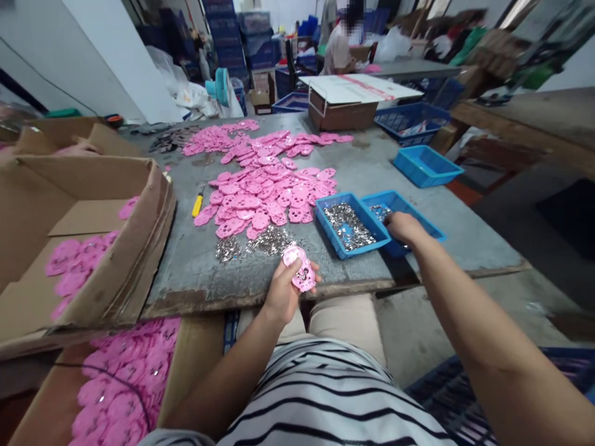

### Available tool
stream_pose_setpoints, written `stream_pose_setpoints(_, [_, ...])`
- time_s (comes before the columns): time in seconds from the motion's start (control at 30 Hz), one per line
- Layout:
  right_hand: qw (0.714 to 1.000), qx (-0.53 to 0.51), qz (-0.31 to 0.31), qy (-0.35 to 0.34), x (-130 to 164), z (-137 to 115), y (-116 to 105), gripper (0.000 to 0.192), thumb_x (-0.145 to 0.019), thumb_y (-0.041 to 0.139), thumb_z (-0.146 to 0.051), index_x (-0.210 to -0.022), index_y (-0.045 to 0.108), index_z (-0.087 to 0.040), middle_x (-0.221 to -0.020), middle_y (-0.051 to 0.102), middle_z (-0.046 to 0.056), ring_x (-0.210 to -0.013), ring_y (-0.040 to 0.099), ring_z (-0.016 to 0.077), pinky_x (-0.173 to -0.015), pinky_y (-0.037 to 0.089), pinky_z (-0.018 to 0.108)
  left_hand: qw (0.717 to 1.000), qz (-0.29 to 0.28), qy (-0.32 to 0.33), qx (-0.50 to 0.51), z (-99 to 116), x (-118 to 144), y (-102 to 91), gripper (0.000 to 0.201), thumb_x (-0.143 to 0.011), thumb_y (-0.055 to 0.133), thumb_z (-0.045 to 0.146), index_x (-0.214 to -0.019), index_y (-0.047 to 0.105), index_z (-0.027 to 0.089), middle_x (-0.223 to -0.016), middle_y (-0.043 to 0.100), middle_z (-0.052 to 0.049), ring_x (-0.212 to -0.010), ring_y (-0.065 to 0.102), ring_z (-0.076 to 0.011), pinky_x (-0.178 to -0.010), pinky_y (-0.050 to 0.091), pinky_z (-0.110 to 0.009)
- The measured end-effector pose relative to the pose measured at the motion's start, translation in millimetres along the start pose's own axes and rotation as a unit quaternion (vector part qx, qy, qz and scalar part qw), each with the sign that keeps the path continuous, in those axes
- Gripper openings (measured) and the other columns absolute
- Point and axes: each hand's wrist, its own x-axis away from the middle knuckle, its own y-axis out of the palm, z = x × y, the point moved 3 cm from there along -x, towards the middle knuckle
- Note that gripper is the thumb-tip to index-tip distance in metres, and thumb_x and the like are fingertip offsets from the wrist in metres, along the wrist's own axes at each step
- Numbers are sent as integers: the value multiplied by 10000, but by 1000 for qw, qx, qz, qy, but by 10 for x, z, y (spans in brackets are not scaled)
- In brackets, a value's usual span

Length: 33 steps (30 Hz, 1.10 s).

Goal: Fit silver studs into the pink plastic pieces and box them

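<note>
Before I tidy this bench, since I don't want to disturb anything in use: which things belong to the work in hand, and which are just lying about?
Seems part of it: pink piece in left hand; tray at right hand; neighbouring tray of metal bits; pink pile; left carton.

Probably just lying about: yellow-handled tool; rear tray; white-topped carton.

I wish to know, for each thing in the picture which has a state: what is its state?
Pink piece: held in left hand
Left blue tray: open, partly filled with metal parts
Right blue tray: open, metal parts inside, right hand in it
Far blue tray: open
Pink pieces on table: loose, heaped
Cardboard box: open, pink pieces inside
Lower carton: open, many pink pieces inside
Yellow-handled tool: lying on table
</note>
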Motion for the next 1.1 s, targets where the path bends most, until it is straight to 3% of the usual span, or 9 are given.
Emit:
stream_pose_setpoints(0.17, [998,-13,-43,35,55,-125,75,291,-815,538,-194,-1035,701,-97,-1093,677,235,-1005,656,299,-793,492,344,1000,24,-10,-15,-41,-80,-95,465,-632,767,384,-947,505,164,-732,691,-41,-579,651,-176,-410,456,-222])
stream_pose_setpoints(0.37, [997,-62,-1,46,110,-109,30,340,-847,462,-162,-1132,637,-105,-1166,648,229,-1074,626,300,-821,473,339,999,39,-20,-17,-56,-165,-123,511,-570,806,379,-923,504,167,-708,683,-27,-571,649,-172,-424,461,-225])
stream_pose_setpoints(0.57, [989,-134,48,37,133,0,-41,288,-791,499,-83,-1016,661,-159,-1084,694,139,-1024,634,242,-800,443,277,999,32,-6,-40,-82,-122,-96,573,-529,837,415,-921,504,164,-699,669,-18,-588,651,-180,-435,463,-230])
stream_pose_setpoints(0.7, [976,-202,77,28,156,52,-66,165,-752,526,-74,-799,655,-166,-964,710,113,-952,633,216,-779,423,266,999,21,13,-42,-87,-95,-105,561,-555,834,427,-919,496,167,-728,674,-23,-605,651,-173,-451,467,-231])
stream_pose_setpoints(0.8, [958,-267,100,25,206,57,-110,95,-721,571,-118,-651,575,-182,-797,682,68,-829,613,184,-725,415,259,999,20,16,-40,-82,-89,-113,575,-547,840,425,-931,499,166,-724,669,-19,-603,649,-177,-449,465,-238])
stream_pose_setpoints(0.93, [922,-373,106,9,419,-46,-143,178,-712,595,-259,-605,462,-207,-569,524,-18,-550,479,119,-558,377,248,999,8,24,-46,-79,-69,-114,555,-554,839,425,-906,498,165,-715,663,-17,-583,625,-159,-446,464,-236])
stream_pose_setpoints(1.03, [888,-453,73,-23,689,-230,-73,304,-670,622,-464,-613,452,-218,-476,394,-72,-428,341,87,-454,308,243,998,-1,37,-56,-88,-52,-123,558,-565,839,419,-926,495,168,-722,658,-13,-592,625,-158,-447,466,-234])
stream_pose_setpoints(1.1, [843,-534,23,-52,870,-401,21,417,-567,681,-568,-595,462,-214,-448,357,-89,-406,285,69,-427,258,235,997,-5,42,-61,-101,-52,-137,587,-561,844,421,-958,492,171,-723,656,-10,-598,628,-161,-447,465,-232])
